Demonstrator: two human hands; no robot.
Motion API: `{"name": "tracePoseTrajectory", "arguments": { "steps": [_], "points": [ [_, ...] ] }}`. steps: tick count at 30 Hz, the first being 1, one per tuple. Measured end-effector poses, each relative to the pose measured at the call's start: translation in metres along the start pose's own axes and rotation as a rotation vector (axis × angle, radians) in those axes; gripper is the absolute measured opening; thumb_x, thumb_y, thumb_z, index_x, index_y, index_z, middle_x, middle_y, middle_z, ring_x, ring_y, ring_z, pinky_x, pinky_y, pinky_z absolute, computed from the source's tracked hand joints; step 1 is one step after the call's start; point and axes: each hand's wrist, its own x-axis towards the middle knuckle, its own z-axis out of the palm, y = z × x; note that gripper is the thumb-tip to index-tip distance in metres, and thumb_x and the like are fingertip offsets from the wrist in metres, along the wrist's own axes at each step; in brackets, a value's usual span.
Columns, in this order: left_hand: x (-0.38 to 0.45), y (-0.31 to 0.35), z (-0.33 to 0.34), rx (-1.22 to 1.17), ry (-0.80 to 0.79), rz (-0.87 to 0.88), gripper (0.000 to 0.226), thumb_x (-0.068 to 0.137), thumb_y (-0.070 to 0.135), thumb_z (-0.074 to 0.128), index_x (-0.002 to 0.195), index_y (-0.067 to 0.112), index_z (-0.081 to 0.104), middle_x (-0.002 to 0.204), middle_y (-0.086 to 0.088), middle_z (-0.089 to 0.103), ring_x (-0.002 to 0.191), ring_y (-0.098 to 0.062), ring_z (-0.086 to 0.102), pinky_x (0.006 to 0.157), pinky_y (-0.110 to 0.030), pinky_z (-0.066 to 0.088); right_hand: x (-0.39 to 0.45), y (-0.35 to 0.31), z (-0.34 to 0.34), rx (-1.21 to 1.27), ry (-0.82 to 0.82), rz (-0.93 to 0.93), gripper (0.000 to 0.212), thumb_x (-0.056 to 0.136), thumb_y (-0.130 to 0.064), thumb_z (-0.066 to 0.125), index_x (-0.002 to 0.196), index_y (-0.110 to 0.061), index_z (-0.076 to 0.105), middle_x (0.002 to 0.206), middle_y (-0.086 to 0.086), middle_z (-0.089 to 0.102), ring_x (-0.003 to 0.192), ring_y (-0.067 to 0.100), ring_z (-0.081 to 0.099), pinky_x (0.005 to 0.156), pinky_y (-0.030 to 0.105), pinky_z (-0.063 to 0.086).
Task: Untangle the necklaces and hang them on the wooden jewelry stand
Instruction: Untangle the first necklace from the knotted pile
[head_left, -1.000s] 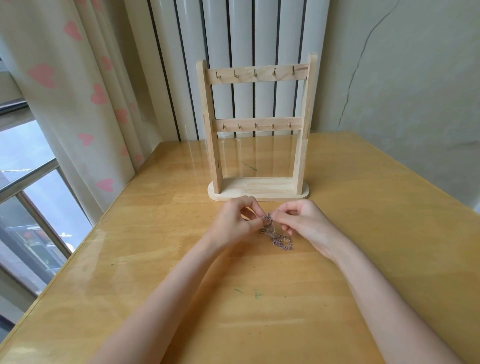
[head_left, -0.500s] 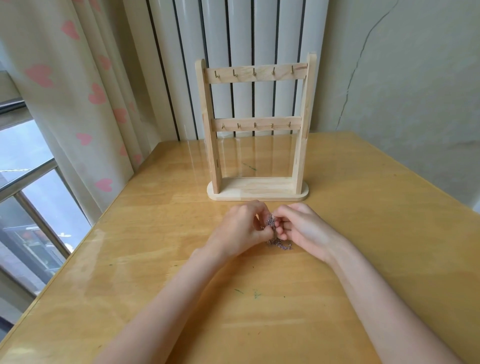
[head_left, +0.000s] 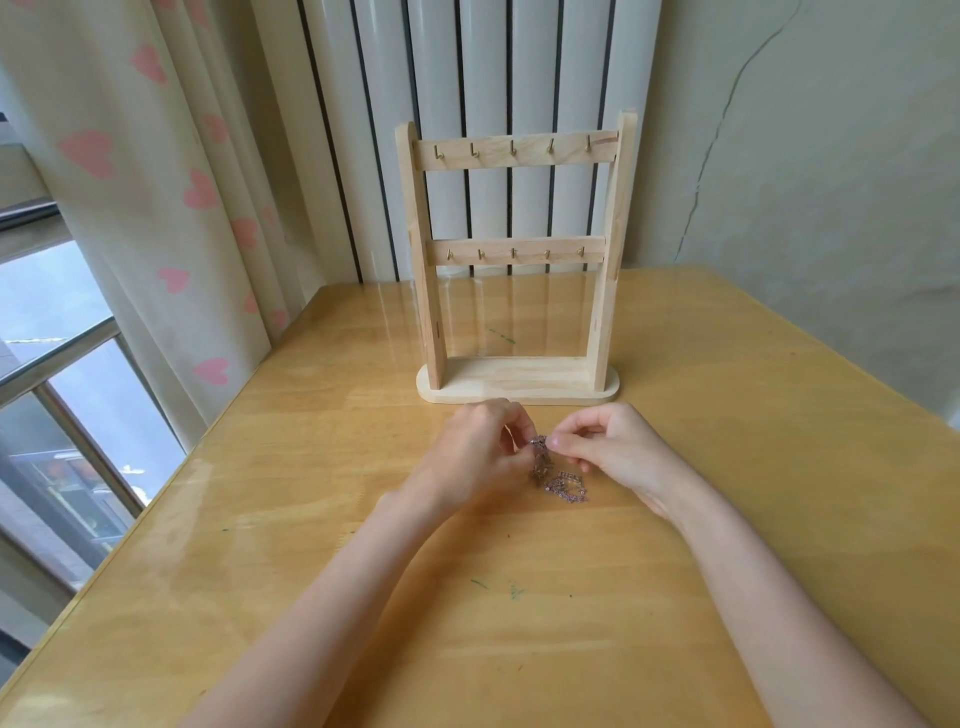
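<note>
Necklaces (head_left: 558, 475): fine tangled metallic chain

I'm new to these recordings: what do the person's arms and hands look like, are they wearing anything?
Both forearms are bare, with no sleeves in view. The left hand and right hand wear no gloves, and no rings, watch or bracelet show on either wrist.
</note>
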Motion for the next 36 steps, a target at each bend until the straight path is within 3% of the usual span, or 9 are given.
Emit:
{"name": "tracePoseTrajectory", "arguments": {
  "steps": [4,7,11,17,22,27,31,36],
  "points": [
    [-0.0008,0.0008,0.0013,-0.071,-0.025,-0.007,0.014,0.079,0.009,0.064,0.072,0.019,0.057,0.068,0.008,0.061,0.065,-0.015,0.062,0.067,-0.033,0.054,0.0015,0.0016,0.002,0.011,0.09,0.025,0.011,0.078,-0.005,0.063,0.068,-0.01,0.065,0.061,0.001,0.055,0.058,0.01,0.047,0.059,0.022,0.04],
    [-0.0015,0.0021,-0.0025,-0.297,-0.092,-0.146,0.014,0.082,0.01,0.067,0.073,0.018,0.059,0.068,0.006,0.062,0.062,-0.012,0.06,0.061,-0.024,0.051,0.0016,0.0017,0.0038,0.085,0.099,0.019,0.012,0.078,-0.005,0.061,0.067,-0.008,0.063,0.067,0.005,0.054,0.063,0.013,0.047,0.06,0.023,0.039],
    [-0.0051,0.0002,-0.0065,-0.591,-0.179,-0.301,0.009,0.085,0.013,0.065,0.077,0.015,0.06,0.072,-0.001,0.058,0.065,-0.01,0.054,0.069,-0.023,0.05,0.0011,0.0,0.0051,0.161,0.089,0.008,0.011,0.08,-0.002,0.06,0.07,-0.005,0.063,0.065,0.003,0.053,0.061,0.011,0.046,0.059,0.021,0.038],
    [-0.0071,-0.0008,-0.0084,-0.601,-0.156,-0.303,0.008,0.088,0.014,0.061,0.081,0.012,0.06,0.072,0.001,0.057,0.064,-0.008,0.054,0.061,-0.015,0.048,0.0007,0.0032,0.0022,0.172,-0.051,0.033,0.003,0.081,-0.003,0.066,0.079,-0.005,0.067,0.072,0.006,0.059,0.061,0.011,0.05,0.061,0.021,0.043],
    [-0.0033,-0.0006,-0.0057,-0.47,-0.15,-0.273,0.012,0.088,0.01,0.06,0.077,0.015,0.059,0.071,-0.002,0.059,0.075,-0.022,0.06,0.08,-0.042,0.054,0.0011,0.0058,0.0028,0.096,-0.027,0.031,0.008,0.079,-0.012,0.071,0.082,-0.005,0.071,0.068,0.006,0.06,0.06,0.012,0.049,0.062,0.021,0.044],
    [-0.0017,0.0012,-0.0039,-0.322,-0.113,-0.186,0.015,0.088,0.015,0.061,0.074,0.022,0.058,0.072,0.005,0.062,0.073,-0.021,0.063,0.071,-0.04,0.054,0.0009,0.0056,0.0004,0.137,0.01,0.021,0.006,0.078,-0.007,0.07,0.073,-0.007,0.07,0.069,0.007,0.059,0.06,0.012,0.047,0.06,0.02,0.041],
    [-0.0027,0.0008,-0.0055,-0.455,-0.094,-0.215,0.015,0.087,0.012,0.062,0.074,0.018,0.059,0.068,0.004,0.061,0.068,-0.016,0.061,0.072,-0.041,0.054,0.002,0.0049,-0.0021,0.325,0.026,0.062,0.009,0.08,0.001,0.065,0.072,-0.003,0.064,0.066,0.004,0.056,0.058,0.008,0.047,0.054,0.018,0.038],
    [-0.0048,0.0031,-0.0057,-0.701,-0.087,-0.254,0.01,0.087,0.013,0.062,0.078,0.015,0.06,0.076,0.004,0.061,0.074,-0.011,0.056,0.078,-0.031,0.051,0.0033,0.001,-0.0009,0.486,-0.038,0.087,0.01,0.086,0.001,0.057,0.078,-0.001,0.062,0.065,0.004,0.054,0.058,0.01,0.049,0.051,0.018,0.039]
  ]
}}
